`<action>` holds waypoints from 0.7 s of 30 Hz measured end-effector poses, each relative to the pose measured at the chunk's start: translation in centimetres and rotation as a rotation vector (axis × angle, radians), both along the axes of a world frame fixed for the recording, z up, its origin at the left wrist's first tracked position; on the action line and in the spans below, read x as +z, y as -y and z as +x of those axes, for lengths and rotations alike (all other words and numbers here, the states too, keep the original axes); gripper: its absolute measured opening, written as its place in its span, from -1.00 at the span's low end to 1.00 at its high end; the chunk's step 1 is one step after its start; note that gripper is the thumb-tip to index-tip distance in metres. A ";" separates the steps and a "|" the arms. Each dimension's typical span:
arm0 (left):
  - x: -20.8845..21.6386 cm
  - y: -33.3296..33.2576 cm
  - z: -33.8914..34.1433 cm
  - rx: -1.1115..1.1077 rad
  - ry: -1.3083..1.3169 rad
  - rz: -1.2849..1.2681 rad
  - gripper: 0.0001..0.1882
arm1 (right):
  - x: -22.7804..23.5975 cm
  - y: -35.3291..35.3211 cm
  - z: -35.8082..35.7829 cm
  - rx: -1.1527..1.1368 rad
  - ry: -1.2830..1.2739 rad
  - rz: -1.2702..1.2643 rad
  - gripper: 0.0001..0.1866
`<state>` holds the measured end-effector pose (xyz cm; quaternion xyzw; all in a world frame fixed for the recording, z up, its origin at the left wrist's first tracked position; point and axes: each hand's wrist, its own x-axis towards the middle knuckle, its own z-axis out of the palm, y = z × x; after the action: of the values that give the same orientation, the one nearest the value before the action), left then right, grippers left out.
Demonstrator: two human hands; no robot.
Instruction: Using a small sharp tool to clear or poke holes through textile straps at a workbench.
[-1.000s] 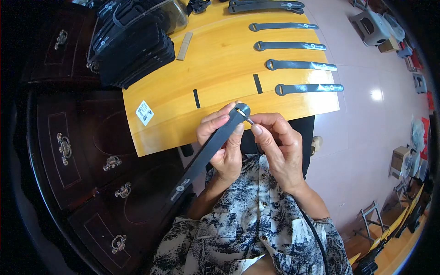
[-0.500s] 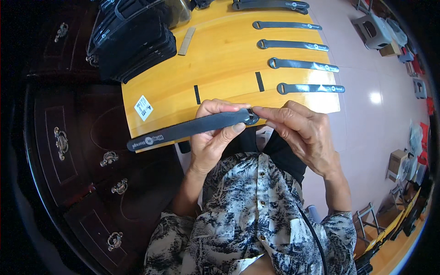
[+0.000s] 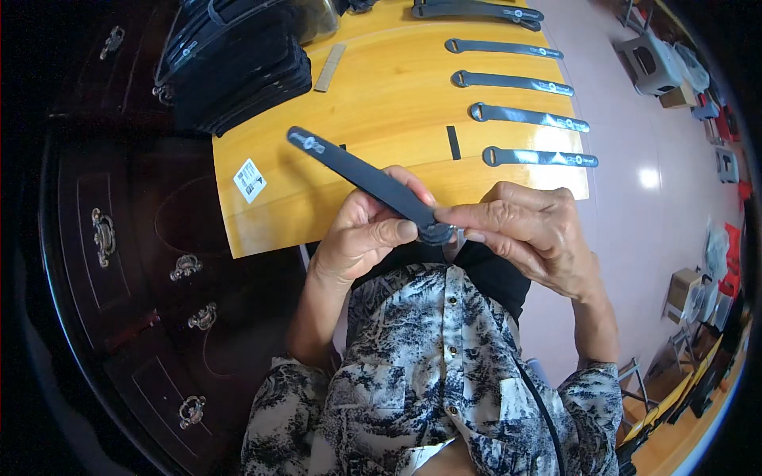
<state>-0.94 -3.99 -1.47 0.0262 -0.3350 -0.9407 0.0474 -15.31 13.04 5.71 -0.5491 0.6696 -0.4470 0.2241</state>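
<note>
A black storage strap with a ring end is held above the near edge of the yellow table. My left hand pinches it close to the ring, and its long tail points up and to the left. At the ring end, the thumb and forefinger of my right hand are closed on the strap; the fingers cover part of the ring. Several similar straps lie in a row on the table's right side, the nearest strap just beyond my right hand.
A stack of black flat pieces stands at the far left of the table. A white label, a tan strip and a short black strip lie on it. Dark drawers flank the left; a grey stool stands right.
The strap's tail has swung upward, from lying along the table's near edge to slanting up-left. Both hands have moved slightly lower, still at the ring end.
</note>
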 end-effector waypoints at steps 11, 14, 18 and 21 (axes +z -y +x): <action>2.1 -2.8 0.3 0.098 0.143 -0.054 -0.60 | 1.3 -0.6 1.8 -0.194 -0.230 0.090 -0.58; 3.3 -3.2 0.2 0.161 0.289 -0.192 -0.67 | 1.1 -0.6 2.0 -0.179 -0.294 0.050 -0.57; 3.6 -3.4 0.3 0.183 0.307 -0.373 -0.81 | 0.1 -0.7 1.7 -0.172 -0.121 0.060 -0.64; 3.4 -3.6 0.4 0.164 0.343 -0.401 -0.85 | -0.6 -0.6 1.6 -0.168 -0.053 0.048 -0.67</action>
<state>-0.50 -0.38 1.97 0.2023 -0.5145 -0.8304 0.0699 -13.74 13.69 5.11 -0.4969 0.7297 -0.4334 0.1811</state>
